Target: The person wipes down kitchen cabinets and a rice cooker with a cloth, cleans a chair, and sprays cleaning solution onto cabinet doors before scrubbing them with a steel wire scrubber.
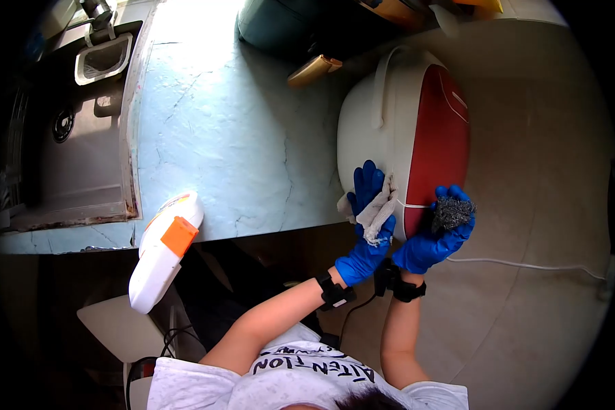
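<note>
A white rice cooker [372, 102] with a red front panel [437, 137] and a grey handle sits on the right end of the counter. My left hand [366, 191], in a blue glove, lies against its lower white side. Between this hand's fingers and thumb is a crumpled pale cloth [379, 213], which partly covers the palm. Just right of it, my right hand [434, 246], gloved too, has its fingers curled around a dark grey steel wool scrubber [453, 213] near the red panel's lower end.
A white bottle with an orange part [180, 236] stands at the front edge of the light blue counter [232, 150]. Left is a sink [92, 164] with a strainer basket [104, 60]. A dark green container [270, 27] and wooden piece [314, 70] are behind. A white cord [526, 262] crosses right.
</note>
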